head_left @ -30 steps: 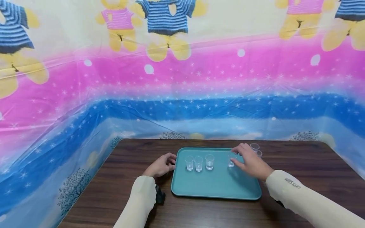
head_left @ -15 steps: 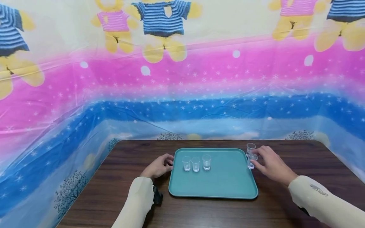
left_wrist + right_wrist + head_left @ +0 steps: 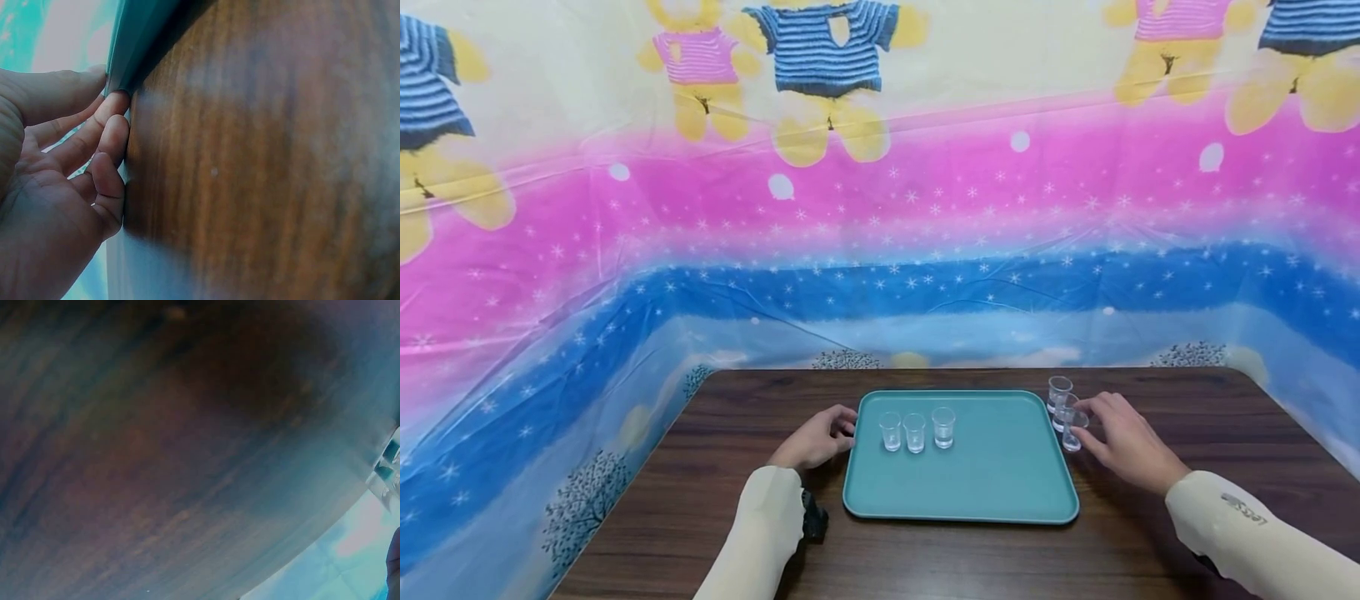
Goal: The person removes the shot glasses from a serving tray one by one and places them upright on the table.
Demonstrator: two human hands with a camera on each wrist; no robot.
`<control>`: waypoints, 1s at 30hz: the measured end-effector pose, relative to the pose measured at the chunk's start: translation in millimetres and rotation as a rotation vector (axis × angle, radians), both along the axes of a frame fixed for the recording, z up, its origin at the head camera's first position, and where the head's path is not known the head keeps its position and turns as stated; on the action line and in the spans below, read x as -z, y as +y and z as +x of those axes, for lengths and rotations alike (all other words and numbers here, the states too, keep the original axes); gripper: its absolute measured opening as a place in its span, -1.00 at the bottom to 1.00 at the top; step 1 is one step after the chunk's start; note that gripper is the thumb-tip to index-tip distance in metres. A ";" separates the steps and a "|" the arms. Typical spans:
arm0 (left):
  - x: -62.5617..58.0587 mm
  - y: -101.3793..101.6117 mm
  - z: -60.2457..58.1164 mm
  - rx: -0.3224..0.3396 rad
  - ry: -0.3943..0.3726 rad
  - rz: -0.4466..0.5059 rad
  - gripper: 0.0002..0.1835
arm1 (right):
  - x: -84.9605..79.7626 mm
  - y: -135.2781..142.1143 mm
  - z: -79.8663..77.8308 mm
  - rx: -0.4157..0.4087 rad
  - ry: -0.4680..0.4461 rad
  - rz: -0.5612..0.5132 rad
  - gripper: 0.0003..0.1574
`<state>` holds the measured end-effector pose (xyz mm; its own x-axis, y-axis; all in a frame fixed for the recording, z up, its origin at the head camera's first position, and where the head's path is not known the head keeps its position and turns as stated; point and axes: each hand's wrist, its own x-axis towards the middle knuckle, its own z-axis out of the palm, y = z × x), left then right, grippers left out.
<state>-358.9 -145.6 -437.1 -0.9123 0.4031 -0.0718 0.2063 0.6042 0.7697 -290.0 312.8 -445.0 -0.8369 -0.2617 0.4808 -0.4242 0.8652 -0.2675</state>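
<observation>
"Patterned cloth is hanging behind your brown table, its pink and blue bands running across."

"What is the right hand doing?"

"Your right hand is pinching a clear cup between thumb and fingers, just off the right edge of the teal tray. These views aren't showing whether its base is touching the table."

"Anything near it?"

"Two more cups are standing just beyond it, farther from you."

"And the left?"

"Your left hand is gripping the tray's left edge with thumb and fingertips. Three small cups are standing upright on the tray, toward its far left."
</observation>
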 end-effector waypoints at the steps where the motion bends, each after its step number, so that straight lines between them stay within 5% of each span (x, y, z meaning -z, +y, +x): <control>1: 0.0 -0.4 0.2 -0.001 -0.001 0.001 -0.61 | -0.1 -0.3 0.3 0.000 -0.007 -0.001 -0.64; 15: -0.3 -6.4 0.9 0.007 0.008 -0.008 -0.62 | -13.8 -8.8 -6.9 -0.024 0.014 -0.011 -0.59; 30: -2.2 -3.5 0.4 0.009 -0.007 -0.014 -0.61 | -12.2 -83.5 -27.5 -0.214 0.016 -0.032 -0.56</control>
<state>-358.5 -149.2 -434.9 -0.9079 0.4106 -0.0843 0.2063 0.6129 0.7627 -317.6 229.3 -432.7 -0.7560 -0.4168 0.5047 -0.6016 0.7463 -0.2849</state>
